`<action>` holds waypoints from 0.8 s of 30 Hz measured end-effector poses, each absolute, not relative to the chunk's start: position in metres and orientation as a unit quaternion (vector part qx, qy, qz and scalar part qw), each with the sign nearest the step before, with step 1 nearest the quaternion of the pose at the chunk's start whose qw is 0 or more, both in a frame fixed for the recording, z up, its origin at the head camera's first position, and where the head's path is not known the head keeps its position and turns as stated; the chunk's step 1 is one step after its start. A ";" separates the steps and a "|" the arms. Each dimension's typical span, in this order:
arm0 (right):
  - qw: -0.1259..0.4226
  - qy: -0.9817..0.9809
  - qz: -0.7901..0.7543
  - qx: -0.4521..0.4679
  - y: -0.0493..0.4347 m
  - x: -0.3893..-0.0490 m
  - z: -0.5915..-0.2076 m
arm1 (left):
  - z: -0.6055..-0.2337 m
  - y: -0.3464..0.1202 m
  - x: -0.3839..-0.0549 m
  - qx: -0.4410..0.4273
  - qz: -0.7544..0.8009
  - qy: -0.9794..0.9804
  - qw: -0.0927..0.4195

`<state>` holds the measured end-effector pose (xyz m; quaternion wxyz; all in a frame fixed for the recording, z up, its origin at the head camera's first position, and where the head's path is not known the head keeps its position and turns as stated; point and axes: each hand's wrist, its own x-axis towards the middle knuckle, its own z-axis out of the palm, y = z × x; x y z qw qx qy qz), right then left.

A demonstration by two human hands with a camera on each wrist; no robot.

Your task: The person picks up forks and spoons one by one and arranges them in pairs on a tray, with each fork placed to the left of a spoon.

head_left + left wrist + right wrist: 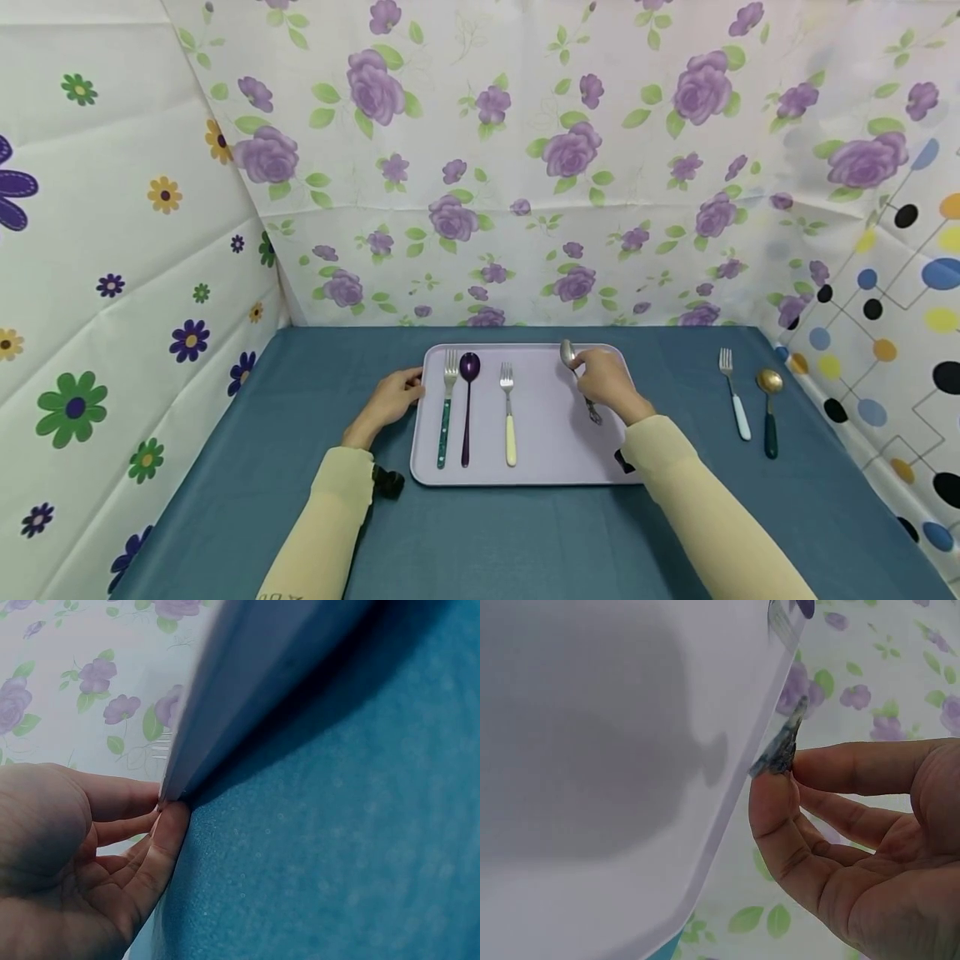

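Spoon in hand: the silver spoon (pixel 567 354) is at the tray's (pixel 555 454) far right part, its bowl toward the far rim and its handle slanting back to the right; whether the bowl touches the tray cannot be told.
Right grip: the right hand (pixel 606 385) pinches the spoon between thumb and finger, the gap closed to the handle's thickness.
Left grip: the left hand (pixel 390 398) pinches the tray's left rim, thumb and fingertip almost together.
Head view only: the spoon's bowl, and a white-handled fork (pixel 735 397) and a green-handled spoon (pixel 770 417) on the cloth (pixel 525 542) right of the tray.
Left wrist view: the fingertips meeting at the rim, with dark shadow along the tray's outer wall.
Right wrist view: the patterned handle end beyond the fingertips, with a hand-shaped shadow on the tray.
Arms: both reach forward and inward, the right one leaning left over the tray's side.
Row on tray: green-handled fork (pixel 446 408), purple spoon (pixel 467 408), yellow-handled fork (pixel 510 417).
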<state>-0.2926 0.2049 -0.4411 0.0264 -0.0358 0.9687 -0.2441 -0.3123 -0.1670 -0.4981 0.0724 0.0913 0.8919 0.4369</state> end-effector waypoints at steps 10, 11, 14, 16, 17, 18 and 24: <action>0.047 0.961 -0.273 -0.019 0.187 -0.291 -0.442 | -0.497 -0.167 -0.311 0.087 0.430 0.896 0.069; 0.045 0.961 -0.273 -0.020 0.185 -0.291 -0.442 | -0.497 -0.167 -0.310 0.087 0.428 0.897 0.069; 0.043 0.960 -0.276 -0.023 0.182 -0.290 -0.442 | -0.497 -0.166 -0.310 0.087 0.427 0.898 0.068; 0.047 0.960 -0.275 -0.025 0.179 -0.289 -0.442 | -0.496 -0.166 -0.310 0.088 0.426 0.898 0.067; 0.048 0.961 -0.273 -0.026 0.178 -0.289 -0.442 | -0.496 -0.166 -0.311 0.089 0.426 0.898 0.067; 0.051 0.961 -0.272 -0.025 0.177 -0.289 -0.443 | -0.496 -0.166 -0.311 0.089 0.426 0.898 0.067; 0.060 0.962 -0.265 -0.023 0.167 -0.288 -0.445 | -0.497 -0.167 -0.311 0.090 0.427 0.897 0.068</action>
